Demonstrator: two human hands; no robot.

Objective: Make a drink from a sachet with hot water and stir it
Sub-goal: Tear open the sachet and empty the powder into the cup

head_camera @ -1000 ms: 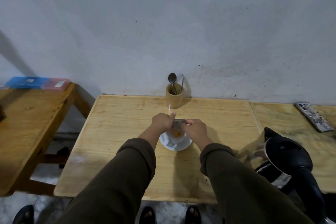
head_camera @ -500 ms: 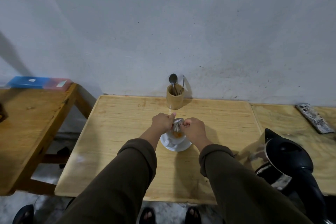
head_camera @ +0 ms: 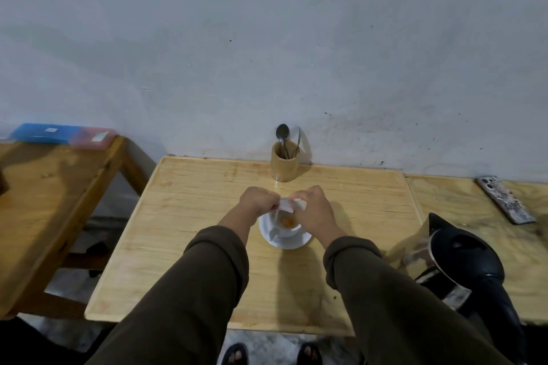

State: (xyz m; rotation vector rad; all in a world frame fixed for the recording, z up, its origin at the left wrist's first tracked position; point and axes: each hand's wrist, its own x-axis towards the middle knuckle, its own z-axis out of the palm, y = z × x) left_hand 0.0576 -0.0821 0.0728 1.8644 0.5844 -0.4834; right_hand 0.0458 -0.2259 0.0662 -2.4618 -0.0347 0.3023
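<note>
A white cup [head_camera: 284, 230] stands on a white saucer [head_camera: 292, 241] in the middle of the wooden table [head_camera: 192, 216]. Orange powder [head_camera: 287, 222] lies in the cup's bottom. Just above the cup, my left hand [head_camera: 257, 201] and my right hand [head_camera: 313, 207] both pinch a small pale sachet [head_camera: 289, 205], which looks folded or crumpled between them. A black electric kettle [head_camera: 468, 264] stands at the right, close to my right sleeve.
A bamboo holder [head_camera: 284, 163] with spoons [head_camera: 282, 133] stands by the wall behind the cup. A phone [head_camera: 505, 199] lies at the far right. A second wooden table [head_camera: 44, 201] at the left carries blue and pink boxes [head_camera: 63, 134]. My feet show below the table's front edge.
My hands have drawn closer together over the cup and folded the sachet between them. The orange powder now shows in the cup.
</note>
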